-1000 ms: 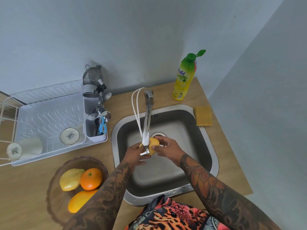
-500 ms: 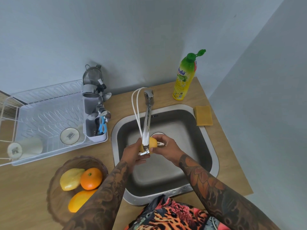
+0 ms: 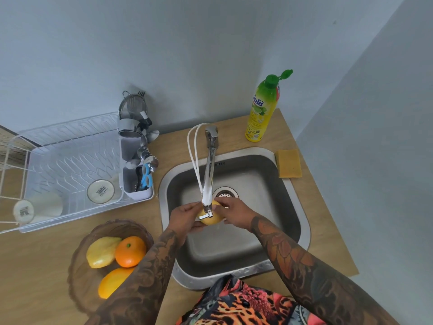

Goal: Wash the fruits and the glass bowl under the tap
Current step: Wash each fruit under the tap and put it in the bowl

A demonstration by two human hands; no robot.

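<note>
**Item: yellow fruit under rinse, sink station**

Wooden counter, pale wall behind, steel sink set in at centre. We list, from the sink:

- Tap: spout over the basin; water flow hard to make out, probably running.
- Yellow fruit: directly beneath the spout, above the basin. Our left hand cups it with curled fingers; our right hand grips its other side.
- Glass bowl: at 8 o'clock, on the counter, holding a pale yellow fruit, an orange and a yellow-orange fruit.
- Dish rack: at 10 o'clock.
- Soap bottle: at 1 o'clock; sponge at 2 o'clock.

Step in hand: rinsing the first fruit, as we judge it. Next: set it aside and fetch another from the bowl.
</note>
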